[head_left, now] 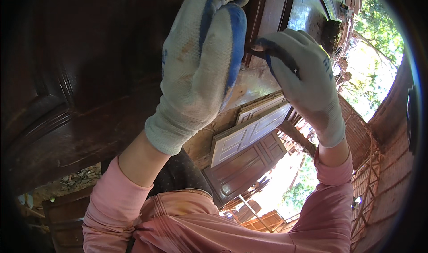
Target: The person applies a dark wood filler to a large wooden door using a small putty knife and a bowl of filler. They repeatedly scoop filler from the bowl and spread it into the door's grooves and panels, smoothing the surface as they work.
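Both my hands wear white knit gloves with blue-coated palms, smudged with brown. My left hand (196, 61) is raised at the upper middle, its fingers curled and the thumb lying alongside them. Whatever it holds, if anything, is hidden. To its right, my right hand (305, 77) is closed in a pinch, with a thin dark piece (256, 53) at its fingertips; its kind cannot be made out. A large, glossy dark-brown wooden panel (89, 97) with moulded edges fills the left, beside and behind my left hand.
Beyond my hands lie more glossy wooden panels (307, 14). Lower down, a pale panelled door (249, 130) and a brown panelled door (245, 166) lean together. Another brown panel (71, 222) stands at lower left, near littered ground. A corrugated wall (392, 190) rises at right.
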Available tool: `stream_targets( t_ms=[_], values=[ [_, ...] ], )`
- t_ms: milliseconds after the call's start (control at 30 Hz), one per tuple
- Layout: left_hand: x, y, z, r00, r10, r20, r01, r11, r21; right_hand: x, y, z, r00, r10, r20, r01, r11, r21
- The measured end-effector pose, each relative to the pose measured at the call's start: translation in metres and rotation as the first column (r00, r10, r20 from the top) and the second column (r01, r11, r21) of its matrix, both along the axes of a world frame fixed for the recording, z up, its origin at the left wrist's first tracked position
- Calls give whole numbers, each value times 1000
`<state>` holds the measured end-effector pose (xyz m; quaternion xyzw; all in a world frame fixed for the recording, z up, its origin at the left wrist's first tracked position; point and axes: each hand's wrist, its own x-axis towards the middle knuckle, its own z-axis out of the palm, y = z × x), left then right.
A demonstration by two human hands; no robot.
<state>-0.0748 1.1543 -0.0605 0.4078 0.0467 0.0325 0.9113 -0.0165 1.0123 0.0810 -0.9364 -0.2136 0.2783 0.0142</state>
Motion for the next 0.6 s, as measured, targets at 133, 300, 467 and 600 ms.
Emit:
stream_targets(
  t_ms=[133,300,467,600],
  values=[
    [1,-1,1,1000,-2,-1,2,1000,-13,-9,-3,-1,983,180,21,-177,980,-89],
    [0,-2,0,1000,0,-4,-1,1000,-30,-7,1,3,954,299,-16,-298,943,-150],
    [-1,-1,0,1000,4,-3,-4,998,-58,-6,5,3,918,392,-54,-395,901,-181],
    [-2,-1,2,1000,14,-8,-14,996,-91,-8,4,5,890,450,-70,-455,874,-168]
  ],
)
